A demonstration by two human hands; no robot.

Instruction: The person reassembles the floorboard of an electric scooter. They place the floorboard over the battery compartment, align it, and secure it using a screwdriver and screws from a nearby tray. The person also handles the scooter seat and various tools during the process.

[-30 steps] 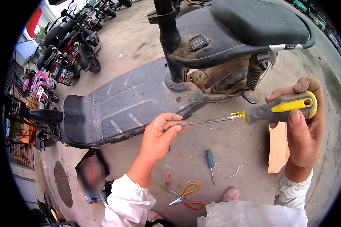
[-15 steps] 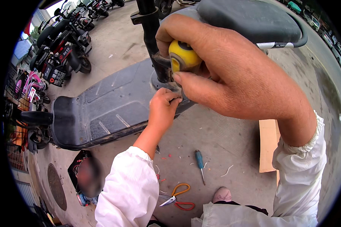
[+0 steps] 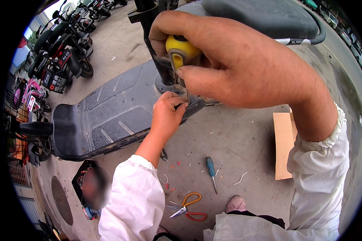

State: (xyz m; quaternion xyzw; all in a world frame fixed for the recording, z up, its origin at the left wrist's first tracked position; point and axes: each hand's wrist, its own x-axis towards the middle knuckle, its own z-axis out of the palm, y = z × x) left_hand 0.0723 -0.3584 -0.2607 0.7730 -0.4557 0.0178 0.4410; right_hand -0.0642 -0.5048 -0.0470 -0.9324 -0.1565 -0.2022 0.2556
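Observation:
My right hand (image 3: 229, 60) grips the yellow and grey handle of a screwdriver (image 3: 182, 51). Its thin shaft points down at the near corner of a scooter's dark footboard (image 3: 120, 106), beside a black upright post (image 3: 165, 72). My left hand (image 3: 167, 114) is closed in a pinch next to the shaft's lower end, at the footboard's edge. Whatever lies between those fingertips is too small to make out, and the screwdriver's tip is hard to see there. The scooter's dark seat (image 3: 261, 22) rises behind my right hand.
On the concrete lie a blue-handled screwdriver (image 3: 211, 168), scissors (image 3: 185, 209) with orange and red handles, and scattered wire scraps. A cardboard piece (image 3: 282, 144) stands by my right forearm. A black casing with wires (image 3: 84, 176) lies left; parked scooters (image 3: 64, 56) stand beyond.
Both hands sit slightly further left in the picture, and so does the scooter. The yellow screwdriver's handle has turned a little, and its shaft now shows beside my left fingertips.

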